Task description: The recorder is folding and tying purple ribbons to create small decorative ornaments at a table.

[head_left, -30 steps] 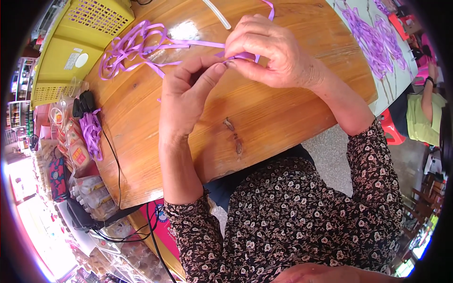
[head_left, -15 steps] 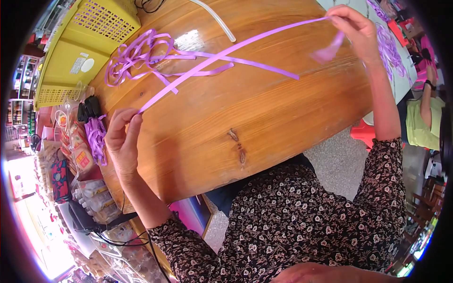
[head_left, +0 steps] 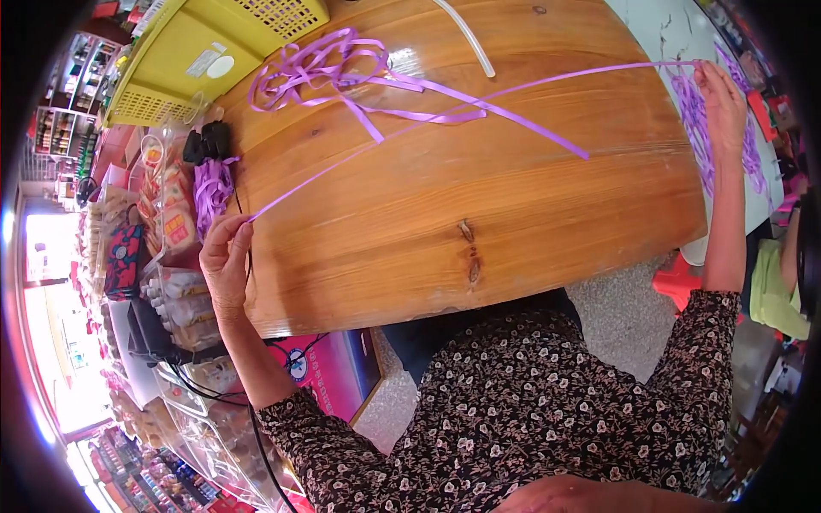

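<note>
A thin purple ribbon [head_left: 316, 175] stretches across the wooden table between my two hands. My left hand [head_left: 226, 261] pinches one end near the table's left edge. Out at the far right, my right hand [head_left: 723, 107] is closed on the ribbon's other end, with the arm reaching past the table edge. Beneath the stretched strip lies a loose tangle of purple ribbons [head_left: 321, 73], some of their ends trailing toward the right over the wood. The strip is taut and held a little above the table, crossing over those ends.
A yellow plastic basket [head_left: 184, 68] stands at the back left. Beside the left edge hangs a bundle of purple ribbons with black ends [head_left: 212, 184]. A clear tube [head_left: 469, 38] lies at the back. More ribbons [head_left: 691, 128] rest on a white table at right, near a red stool [head_left: 680, 280].
My right hand has moved outward to the right, and the ribbon between my hands is longer and looks narrower. The loose tail that hung by my right hand no longer shows.
</note>
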The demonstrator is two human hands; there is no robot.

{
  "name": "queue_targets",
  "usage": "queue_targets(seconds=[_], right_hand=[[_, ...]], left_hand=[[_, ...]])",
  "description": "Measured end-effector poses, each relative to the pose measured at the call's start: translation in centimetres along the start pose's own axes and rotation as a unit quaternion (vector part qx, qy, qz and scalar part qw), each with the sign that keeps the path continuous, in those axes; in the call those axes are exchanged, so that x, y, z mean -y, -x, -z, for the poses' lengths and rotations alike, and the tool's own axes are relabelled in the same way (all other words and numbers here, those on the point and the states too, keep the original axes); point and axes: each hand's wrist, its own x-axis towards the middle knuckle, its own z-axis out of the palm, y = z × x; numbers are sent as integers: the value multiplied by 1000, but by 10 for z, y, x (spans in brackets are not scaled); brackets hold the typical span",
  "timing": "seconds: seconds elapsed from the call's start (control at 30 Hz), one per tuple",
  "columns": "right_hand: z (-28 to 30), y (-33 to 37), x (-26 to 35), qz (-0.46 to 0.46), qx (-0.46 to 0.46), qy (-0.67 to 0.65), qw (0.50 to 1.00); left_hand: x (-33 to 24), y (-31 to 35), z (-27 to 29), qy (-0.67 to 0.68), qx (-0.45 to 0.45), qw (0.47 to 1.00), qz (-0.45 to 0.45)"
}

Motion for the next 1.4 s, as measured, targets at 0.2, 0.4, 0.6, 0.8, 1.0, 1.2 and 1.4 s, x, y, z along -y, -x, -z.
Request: queue_targets(seconds=[0.2, 0.4, 0.6, 0.8, 1.0, 1.2, 1.4], right_hand=[[-9, -5, 5, -124, 96, -322, 934], [-61, 18, 24, -161, 34, -511, 844], [-75, 24, 28, -155, 109, -619, 762], [-94, 49, 37, -113, 240, -380, 886], [-193, 117, 60, -13, 372, -108, 922], [-241, 158, 65, 49, 430, -77, 898], [-249, 170, 66, 46, 437, -60, 896]], left_hand=[[16, 4, -16, 214, -92, 967, 103], [28, -5, -48, 670, -102, 730, 89], [18, -15, -62, 723, -181, 663, 71], [-64, -11, -111, 488, -131, 861, 61], [-92, 7, -143, 511, -55, 857, 34], [-110, 15, -155, 516, 2, 854, 61], [-107, 19, -155, 535, 24, 841, 78]])
